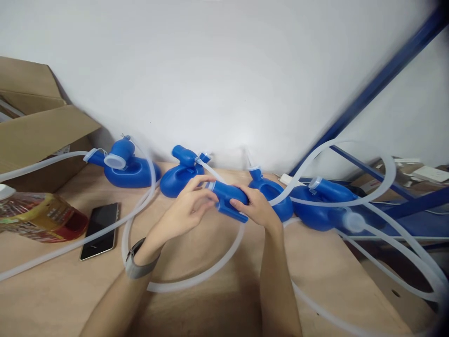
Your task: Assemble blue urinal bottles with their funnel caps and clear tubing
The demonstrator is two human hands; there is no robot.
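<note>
My right hand (257,206) grips a blue plastic spout piece (228,196) above the wooden table (217,309). My left hand (191,203), with a watch on its wrist, pinches the piece's open end, where a translucent white tube (210,271) joins it. That tube loops down across the table under my forearms. Several blue plastic vessels with tubes stand along the wall: one at the left (128,164), one in the middle (178,175), one behind my right hand (271,189) and one at the right (321,203).
A black phone (100,229) lies flat on the table at the left, beside a lying bottle of amber liquid (40,215). An open cardboard box (33,133) stands at the far left. Blue metal shelf bars (379,79) rise at the right, with more tube loops (393,173).
</note>
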